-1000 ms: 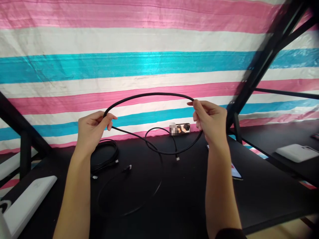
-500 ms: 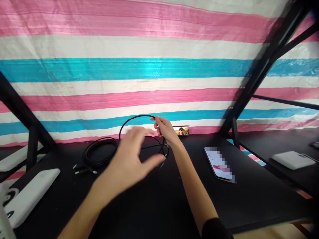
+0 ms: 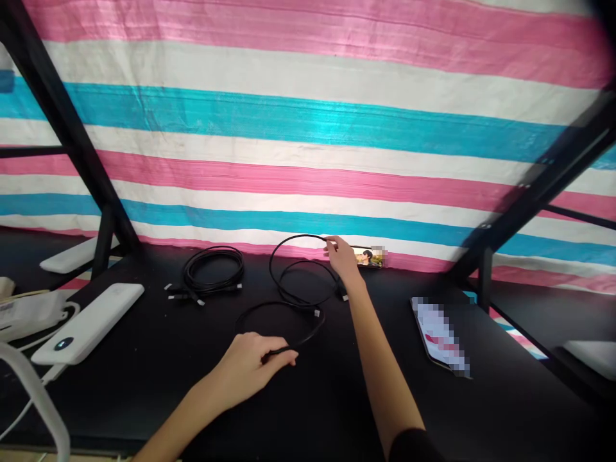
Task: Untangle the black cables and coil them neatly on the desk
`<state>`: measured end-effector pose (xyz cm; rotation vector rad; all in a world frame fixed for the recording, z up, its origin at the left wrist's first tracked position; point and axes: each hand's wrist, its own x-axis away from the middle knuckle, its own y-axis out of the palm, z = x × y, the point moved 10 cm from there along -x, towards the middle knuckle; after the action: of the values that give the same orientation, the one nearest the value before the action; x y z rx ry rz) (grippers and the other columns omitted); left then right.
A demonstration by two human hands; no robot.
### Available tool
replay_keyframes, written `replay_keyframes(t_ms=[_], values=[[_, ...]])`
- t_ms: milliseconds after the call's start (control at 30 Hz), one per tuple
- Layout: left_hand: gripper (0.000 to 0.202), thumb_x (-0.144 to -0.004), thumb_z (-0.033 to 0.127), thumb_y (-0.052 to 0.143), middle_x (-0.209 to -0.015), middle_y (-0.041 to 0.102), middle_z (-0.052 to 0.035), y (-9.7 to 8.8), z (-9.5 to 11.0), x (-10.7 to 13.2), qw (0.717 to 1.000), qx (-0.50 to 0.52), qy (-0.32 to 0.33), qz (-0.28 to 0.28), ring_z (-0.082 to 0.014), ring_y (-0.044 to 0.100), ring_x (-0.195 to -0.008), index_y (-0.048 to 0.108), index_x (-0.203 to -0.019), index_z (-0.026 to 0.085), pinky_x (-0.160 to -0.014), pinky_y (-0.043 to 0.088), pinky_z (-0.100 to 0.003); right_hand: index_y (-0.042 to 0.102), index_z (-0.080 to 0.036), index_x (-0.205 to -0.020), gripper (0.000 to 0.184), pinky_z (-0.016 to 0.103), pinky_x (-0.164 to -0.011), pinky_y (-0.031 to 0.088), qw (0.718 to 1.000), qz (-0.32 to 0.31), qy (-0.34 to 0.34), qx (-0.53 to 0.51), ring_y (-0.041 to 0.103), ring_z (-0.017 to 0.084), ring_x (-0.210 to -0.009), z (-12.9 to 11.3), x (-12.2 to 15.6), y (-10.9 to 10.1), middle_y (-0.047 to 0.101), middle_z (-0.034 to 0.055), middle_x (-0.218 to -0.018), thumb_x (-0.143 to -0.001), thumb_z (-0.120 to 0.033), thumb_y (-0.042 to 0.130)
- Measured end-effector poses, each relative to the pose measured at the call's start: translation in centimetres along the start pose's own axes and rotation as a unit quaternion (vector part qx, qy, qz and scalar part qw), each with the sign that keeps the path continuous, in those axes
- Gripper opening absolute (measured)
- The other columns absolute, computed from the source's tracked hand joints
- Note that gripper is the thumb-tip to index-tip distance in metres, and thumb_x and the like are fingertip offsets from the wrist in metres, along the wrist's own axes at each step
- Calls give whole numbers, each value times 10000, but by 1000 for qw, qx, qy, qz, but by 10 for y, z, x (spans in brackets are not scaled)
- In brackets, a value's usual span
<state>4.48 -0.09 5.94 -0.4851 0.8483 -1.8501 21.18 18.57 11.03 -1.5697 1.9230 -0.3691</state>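
Note:
My left hand (image 3: 255, 364) is closed on a thin black cable (image 3: 315, 332), which curves in a loop low over the black tabletop (image 3: 308, 410). Farther back, my right hand (image 3: 343, 256) pinches another stretch of black cable (image 3: 293, 239), raised in a wide arc. A silver plug (image 3: 316, 313) lies between the two loops, and a second plug (image 3: 344, 298) sits just below my right hand. Whether both loops belong to one cable I cannot tell. Left of them rests a coil of black cable (image 3: 212, 287) with several silver plugs at its ends.
To the left lies a white power bank (image 3: 96, 321) near a white adapter (image 3: 33, 311) and white cords. On the right is a phone (image 3: 440, 337) with a blurred screen. A small picture screen (image 3: 370, 257) leans at the back, against the striped sheet (image 3: 308, 154). Black frame bars flank the tabletop.
My left hand has come down and toward me, from spread fingers to a grip on the cable. My right hand keeps its pinch. The view has shifted, showing more of the left side.

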Motion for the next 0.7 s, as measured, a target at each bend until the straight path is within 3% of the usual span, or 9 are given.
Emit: replay_keyframes(t_ms=[67,133,233,333,433,500,600,700], values=[[382,-906,417,388,-633,657,27,-2,-1,4,1000,-13,7,15,-105,554,-553,711,-800,242,-560,321,-202,578,-181,-1083,315,410,-855,393,994,67,-36,73,537,247,-983,-15,10,-7,562,109,-1000,-783,-117,509],[372,-907,413,392,-618,649,30,0,-1,5,1000,-18,14,19,-102,546,-539,705,-800,243,-557,319,-203,582,-204,-1099,385,428,-877,351,976,115,-112,150,494,265,-1019,-47,26,-4,531,110,-1037,-733,-89,549],[370,-910,406,390,-590,627,32,3,0,4,999,-33,24,33,-99,539,-517,692,-775,239,-542,317,-204,640,-229,-962,262,414,-878,317,945,106,-241,191,489,236,-948,-97,55,19,541,80,-971,-767,-93,529],[367,-909,386,404,-574,611,22,1,3,5,995,-65,42,57,-104,560,-530,665,-712,219,-534,324,-204,659,-233,-939,253,417,-902,291,906,96,-342,230,470,223,-933,-131,80,36,552,78,-951,-809,-82,504],[362,-907,349,416,-568,610,17,-1,6,8,991,-90,67,74,-104,578,-533,634,-656,204,-524,336,-197,642,-225,-1036,220,412,-963,278,865,39,-466,182,463,216,-1005,-159,110,44,558,82,-1011,-837,-211,549],[344,-904,324,424,-577,628,14,-2,11,10,987,-102,92,84,-110,597,-545,648,-668,210,-525,356,-190,631,-214,-1077,258,403,-986,285,854,-4,-506,118,457,213,-1066,-173,129,39,559,88,-1064,-845,-297,552],[319,-898,304,425,-579,650,4,-3,22,11,977,-128,134,104,-127,614,-547,691,-739,227,-528,394,-191,670,-206,-959,209,296,-893,383,843,-154,-515,35,529,162,-990,-182,152,52,603,53,-1016,-881,-292,496],[301,-894,283,425,-605,674,-6,0,35,15,964,-159,170,125,-145,631,-557,701,-787,230,-540,425,-208,672,-209,-946,186,214,-758,430,826,-348,-442,42,595,121,-880,-161,163,92,649,9,-995,-871,-260,510]])
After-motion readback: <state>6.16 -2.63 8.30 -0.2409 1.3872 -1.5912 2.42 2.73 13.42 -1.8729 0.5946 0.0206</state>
